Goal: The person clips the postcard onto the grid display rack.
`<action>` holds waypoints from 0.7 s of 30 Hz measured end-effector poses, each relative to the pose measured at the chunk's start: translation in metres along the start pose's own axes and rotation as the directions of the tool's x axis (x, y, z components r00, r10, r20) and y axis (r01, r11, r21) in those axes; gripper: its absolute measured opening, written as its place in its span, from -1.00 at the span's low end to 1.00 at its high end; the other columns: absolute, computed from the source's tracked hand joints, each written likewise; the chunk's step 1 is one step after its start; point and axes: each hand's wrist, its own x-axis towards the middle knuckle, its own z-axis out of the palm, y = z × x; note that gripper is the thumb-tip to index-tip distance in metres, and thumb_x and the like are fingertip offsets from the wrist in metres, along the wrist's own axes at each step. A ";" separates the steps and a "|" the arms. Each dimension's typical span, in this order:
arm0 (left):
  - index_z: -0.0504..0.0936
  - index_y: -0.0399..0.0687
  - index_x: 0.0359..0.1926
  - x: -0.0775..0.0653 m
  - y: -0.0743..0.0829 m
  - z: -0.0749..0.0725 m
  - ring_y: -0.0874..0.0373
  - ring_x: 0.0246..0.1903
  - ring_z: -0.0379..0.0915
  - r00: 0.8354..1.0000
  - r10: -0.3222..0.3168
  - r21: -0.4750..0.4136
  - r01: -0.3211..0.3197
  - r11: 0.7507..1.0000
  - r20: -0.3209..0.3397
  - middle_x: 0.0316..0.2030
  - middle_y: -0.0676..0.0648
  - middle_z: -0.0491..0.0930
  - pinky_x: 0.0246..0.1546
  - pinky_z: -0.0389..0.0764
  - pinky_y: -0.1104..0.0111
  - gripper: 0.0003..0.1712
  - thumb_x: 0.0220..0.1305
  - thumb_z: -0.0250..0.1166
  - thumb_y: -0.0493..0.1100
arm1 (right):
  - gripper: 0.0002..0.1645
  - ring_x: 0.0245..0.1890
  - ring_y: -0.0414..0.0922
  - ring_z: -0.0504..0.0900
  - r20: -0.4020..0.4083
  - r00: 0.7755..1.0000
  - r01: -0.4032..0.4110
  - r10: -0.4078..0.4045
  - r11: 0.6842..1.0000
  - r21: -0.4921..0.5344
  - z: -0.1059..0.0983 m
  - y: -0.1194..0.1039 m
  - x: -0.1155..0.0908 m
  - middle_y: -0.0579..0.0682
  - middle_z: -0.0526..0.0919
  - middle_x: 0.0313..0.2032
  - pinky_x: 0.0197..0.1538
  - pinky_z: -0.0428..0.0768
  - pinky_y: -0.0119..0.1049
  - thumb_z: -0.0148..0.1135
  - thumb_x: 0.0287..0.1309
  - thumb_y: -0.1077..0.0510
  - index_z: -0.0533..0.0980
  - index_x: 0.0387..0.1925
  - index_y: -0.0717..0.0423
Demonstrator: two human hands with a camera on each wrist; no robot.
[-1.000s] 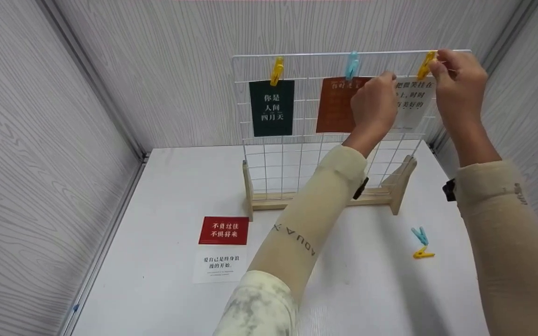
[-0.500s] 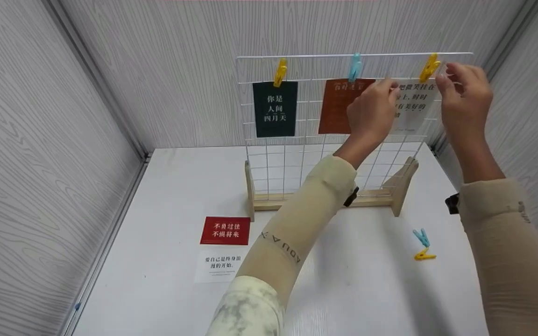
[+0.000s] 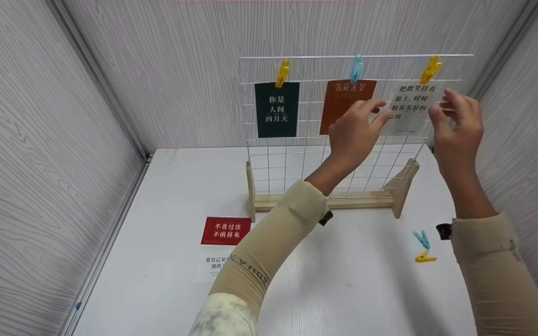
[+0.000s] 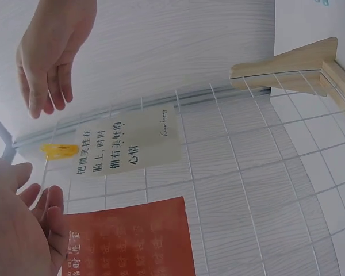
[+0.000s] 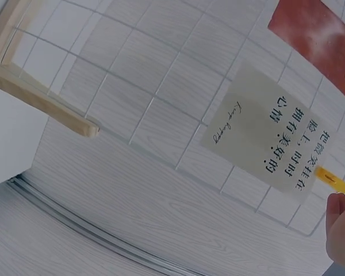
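Note:
A white card with black lettering (image 3: 407,122) hangs from the white wire grid (image 3: 297,144), under a yellow clothespin (image 3: 430,70). My left hand (image 3: 355,133) is at the card's left side, its fingers relaxed and holding nothing. Beyond the card's right edge is my right hand (image 3: 460,126), fingers loosely bent; the left wrist view shows this hand (image 4: 57,57) apart from the card. An orange-red card (image 3: 341,105) hangs below a light blue clothespin (image 3: 357,69), partly behind my left hand. Further left, a dark green card (image 3: 277,109) hangs under another yellow clothespin (image 3: 282,73).
The grid stands in a wooden base (image 3: 362,203) on a white table (image 3: 157,261). A red card (image 3: 217,238) and a second white card (image 3: 208,275) lie front left, the latter partly behind my left arm. A loose blue clothespin (image 3: 421,239) and yellow clothespin (image 3: 424,256) lie right.
My right hand has come away from the yellow clothespin and moved down. My left hand has moved down and left, its fingers loosening. The white card stays hanging, now more exposed.

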 end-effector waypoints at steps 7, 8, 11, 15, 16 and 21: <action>0.57 0.18 0.28 -0.026 -0.031 -0.013 0.32 -0.05 0.57 0.999 0.040 0.007 -0.040 0.999 0.005 0.13 0.10 0.60 -0.13 0.54 0.47 -0.53 0.45 0.18 0.17 | -0.48 0.17 -0.13 0.47 0.025 0.997 0.075 -0.074 0.996 -0.038 0.009 0.017 -0.026 0.06 0.48 0.19 0.27 0.40 -0.46 0.26 0.36 0.19 0.47 0.32 0.10; 0.56 0.16 0.30 -0.030 -0.035 -0.015 0.30 -0.04 0.58 0.999 0.048 0.009 -0.048 0.999 0.005 0.15 0.08 0.59 -0.16 0.55 0.48 -0.51 0.46 0.18 0.17 | -0.47 0.17 -0.10 0.47 0.032 0.996 0.086 -0.085 0.995 -0.051 0.010 0.017 -0.029 0.08 0.47 0.20 0.26 0.39 -0.46 0.27 0.35 0.20 0.47 0.32 0.11; 0.52 0.10 0.33 -0.041 -0.050 -0.020 0.26 0.06 0.58 0.997 0.076 0.022 -0.076 0.997 0.002 0.19 0.05 0.57 -0.22 0.57 0.49 -0.47 0.47 0.17 0.17 | -0.42 0.20 -0.03 0.44 0.056 0.990 0.132 -0.128 0.987 -0.089 0.014 0.019 -0.039 0.12 0.44 0.25 0.24 0.36 -0.39 0.31 0.31 0.23 0.44 0.34 0.12; 0.47 0.08 0.39 -0.057 -0.068 -0.025 0.21 0.23 0.47 0.994 0.113 0.080 -0.113 0.990 0.009 0.26 0.03 0.51 -0.23 0.59 0.46 -0.41 0.47 0.16 0.18 | -0.38 0.31 0.06 0.37 0.094 0.976 0.204 -0.195 0.974 -0.102 0.018 0.020 -0.052 0.18 0.39 0.30 0.37 0.33 -0.12 0.32 0.29 0.24 0.41 0.36 0.17; 0.45 0.08 0.40 -0.062 -0.072 -0.026 0.20 0.25 0.45 0.993 0.118 0.097 -0.119 0.988 0.018 0.28 0.02 0.50 -0.22 0.60 0.45 -0.40 0.47 0.16 0.18 | -0.38 0.34 0.07 0.34 0.109 0.972 0.219 -0.208 0.970 -0.107 0.018 0.020 -0.056 0.20 0.38 0.31 0.40 0.31 -0.04 0.31 0.31 0.24 0.40 0.37 0.18; 0.35 0.10 0.47 -0.086 -0.093 -0.029 0.14 0.31 0.38 0.990 0.115 0.183 -0.129 0.975 0.088 0.37 -0.01 0.40 0.04 0.62 0.28 -0.33 0.47 0.12 0.24 | -0.32 0.41 0.08 0.26 0.172 0.966 0.216 -0.192 0.967 -0.133 0.020 0.026 -0.076 0.20 0.30 0.36 0.45 0.27 0.06 0.29 0.35 0.16 0.32 0.43 0.13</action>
